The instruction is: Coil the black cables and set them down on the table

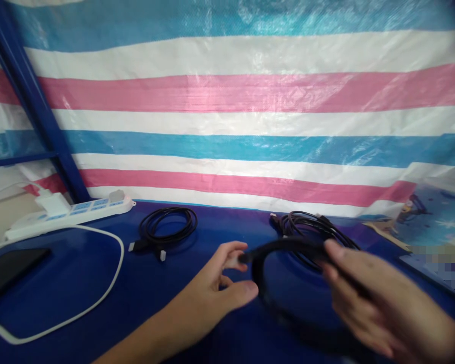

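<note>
A black cable, looped into a coil and blurred by motion, hangs above the blue table. My right hand is closed around the bundled strands on its right side. To the left of the loop is my left hand, its fingers curved and its thumb standing apart from them. One end of the black cable reaches the fingertips of that hand; whether it touches them I cannot tell. Behind the held loop lies another coiled black cable. Farther left rests a coiled black cable with light-tipped plugs.
A white power strip with a white charger stands at the back left. Its white cord curves over the blue table near a black flat device. Striped sheeting hangs behind; a blue patterned package lies right.
</note>
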Demonstrator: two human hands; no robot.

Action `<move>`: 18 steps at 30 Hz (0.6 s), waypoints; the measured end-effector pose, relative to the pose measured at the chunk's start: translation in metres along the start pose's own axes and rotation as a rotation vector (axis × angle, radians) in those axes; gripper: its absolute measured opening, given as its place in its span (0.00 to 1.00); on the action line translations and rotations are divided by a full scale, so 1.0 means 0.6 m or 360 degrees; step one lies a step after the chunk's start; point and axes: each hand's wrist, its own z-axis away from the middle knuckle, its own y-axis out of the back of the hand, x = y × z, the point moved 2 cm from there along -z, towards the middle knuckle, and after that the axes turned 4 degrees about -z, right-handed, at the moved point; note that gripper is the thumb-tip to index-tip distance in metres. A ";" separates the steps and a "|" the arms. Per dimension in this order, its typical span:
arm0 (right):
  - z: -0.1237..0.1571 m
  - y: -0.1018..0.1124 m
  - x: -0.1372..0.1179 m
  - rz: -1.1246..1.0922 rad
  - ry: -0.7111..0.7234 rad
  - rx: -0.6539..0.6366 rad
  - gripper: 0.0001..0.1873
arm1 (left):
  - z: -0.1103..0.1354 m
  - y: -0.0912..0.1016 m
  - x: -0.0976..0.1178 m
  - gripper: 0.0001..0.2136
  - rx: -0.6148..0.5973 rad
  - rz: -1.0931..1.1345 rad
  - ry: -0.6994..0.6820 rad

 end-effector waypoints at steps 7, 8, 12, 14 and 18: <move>-0.075 0.092 -0.083 0.1895 0.1150 0.0846 0.23 | -0.002 -0.004 -0.009 0.16 0.0220 -0.0170 0.0037; -0.091 0.096 -0.073 0.1976 0.1090 0.0715 0.23 | 0.002 -0.007 -0.008 0.16 0.0194 -0.0221 0.0034; -0.127 0.095 -0.024 0.2180 0.0949 0.0204 0.19 | 0.020 -0.019 -0.003 0.14 0.0070 -0.0442 -0.0037; -0.127 0.093 -0.018 0.2236 0.0940 0.0149 0.19 | 0.027 -0.022 -0.003 0.15 0.0007 -0.0533 -0.0113; -0.118 0.089 -0.035 0.2347 0.0942 0.0235 0.23 | 0.032 -0.022 -0.006 0.15 -0.0062 -0.0699 -0.0257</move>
